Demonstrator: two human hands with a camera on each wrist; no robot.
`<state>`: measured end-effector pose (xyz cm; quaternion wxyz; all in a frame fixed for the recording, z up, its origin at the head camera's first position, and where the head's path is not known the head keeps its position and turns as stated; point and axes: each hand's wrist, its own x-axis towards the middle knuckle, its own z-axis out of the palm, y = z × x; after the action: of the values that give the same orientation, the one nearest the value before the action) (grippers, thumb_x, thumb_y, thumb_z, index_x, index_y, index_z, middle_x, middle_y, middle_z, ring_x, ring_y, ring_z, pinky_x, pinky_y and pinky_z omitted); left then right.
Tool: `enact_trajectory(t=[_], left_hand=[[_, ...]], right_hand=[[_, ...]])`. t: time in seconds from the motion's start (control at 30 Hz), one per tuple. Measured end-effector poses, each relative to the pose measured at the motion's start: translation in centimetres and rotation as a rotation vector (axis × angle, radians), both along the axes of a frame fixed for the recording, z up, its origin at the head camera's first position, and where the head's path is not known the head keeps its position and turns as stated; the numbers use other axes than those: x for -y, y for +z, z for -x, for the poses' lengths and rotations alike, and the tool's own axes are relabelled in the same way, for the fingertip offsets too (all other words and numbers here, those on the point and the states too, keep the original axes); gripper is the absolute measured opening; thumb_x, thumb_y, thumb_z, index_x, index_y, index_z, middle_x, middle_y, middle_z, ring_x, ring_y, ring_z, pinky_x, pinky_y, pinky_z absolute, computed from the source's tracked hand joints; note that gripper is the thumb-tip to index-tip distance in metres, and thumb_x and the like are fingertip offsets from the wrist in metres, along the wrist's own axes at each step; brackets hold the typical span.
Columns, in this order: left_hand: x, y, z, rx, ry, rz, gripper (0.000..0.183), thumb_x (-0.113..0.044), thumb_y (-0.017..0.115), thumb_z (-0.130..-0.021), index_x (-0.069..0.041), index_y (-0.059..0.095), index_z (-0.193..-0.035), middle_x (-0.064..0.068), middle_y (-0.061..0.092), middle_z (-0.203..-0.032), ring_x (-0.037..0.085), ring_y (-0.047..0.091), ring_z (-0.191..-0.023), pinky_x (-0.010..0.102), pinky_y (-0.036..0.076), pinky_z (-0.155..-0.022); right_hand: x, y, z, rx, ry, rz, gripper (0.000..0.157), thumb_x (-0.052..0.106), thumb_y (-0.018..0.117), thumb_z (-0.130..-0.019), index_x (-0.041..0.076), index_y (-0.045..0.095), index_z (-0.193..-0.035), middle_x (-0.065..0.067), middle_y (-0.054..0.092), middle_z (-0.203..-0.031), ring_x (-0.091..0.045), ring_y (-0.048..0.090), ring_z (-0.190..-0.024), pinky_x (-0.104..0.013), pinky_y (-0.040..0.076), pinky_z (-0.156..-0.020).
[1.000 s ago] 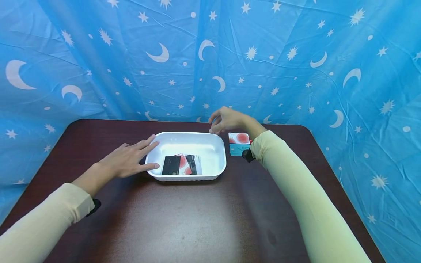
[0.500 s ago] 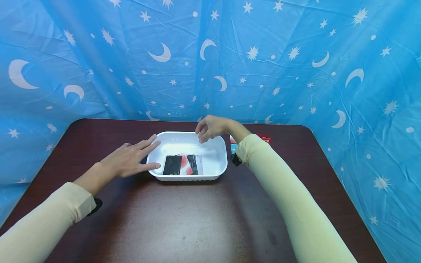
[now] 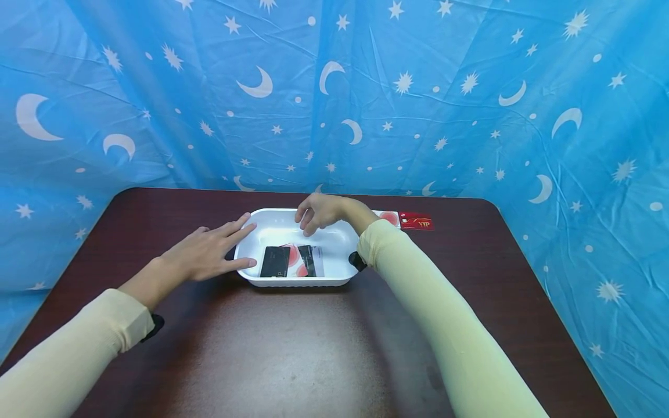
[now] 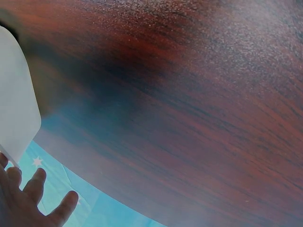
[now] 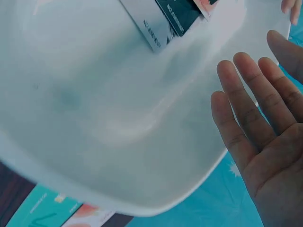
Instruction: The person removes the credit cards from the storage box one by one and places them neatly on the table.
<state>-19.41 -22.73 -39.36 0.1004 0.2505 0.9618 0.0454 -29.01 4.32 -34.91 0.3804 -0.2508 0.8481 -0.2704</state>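
My left hand (image 3: 201, 254) rests on the left rim of a white tray (image 3: 298, 283), fingers spread and straight. Above the tray's back part hovers my right hand (image 3: 325, 210); in the right wrist view its fingers (image 5: 246, 104) are extended and nothing lies in the palm. Inside the tray, several cards overlap along the front: a black card (image 3: 274, 261), a white card with red circles (image 3: 300, 270), a dark card (image 3: 308, 261) and a pale card (image 5: 147, 21). The left wrist view shows the left fingers (image 4: 35, 187) at the tray's edge.
Right of the tray lie a white card with a red circle (image 3: 389, 216) and a red VIP card (image 3: 418, 222), plus a teal card (image 5: 45, 208) hidden from the head view by the right arm. Behind the dark wooden table (image 3: 292, 360) hangs a blue star-and-moon curtain (image 3: 387, 75).
My right hand has moved left and forward from beyond the tray's back right corner to over the tray, uncovering the red VIP card. The left hand has stayed on the rim.
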Motion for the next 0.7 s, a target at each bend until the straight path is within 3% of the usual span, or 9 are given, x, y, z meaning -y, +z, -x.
enact_trajectory(t=[0.7], left_hand=[[0.1, 0.0, 0.1, -0.002, -0.006, -0.004, 0.09, -0.07, 0.046, -0.093, -0.012, 0.027, -0.158, 0.018, 0.022, -0.163, 0.042, 0.041, -0.139, 0.073, 0.032, -0.102]], right_hand=[[2.6, -1.9, -0.7, -0.027, 0.057, -0.049, 0.037, 0.0, 0.067, -0.092, 0.002, 0.06, -0.129, -0.013, 0.065, -0.125, -0.022, 0.061, -0.112, -0.037, 0.051, -0.097]])
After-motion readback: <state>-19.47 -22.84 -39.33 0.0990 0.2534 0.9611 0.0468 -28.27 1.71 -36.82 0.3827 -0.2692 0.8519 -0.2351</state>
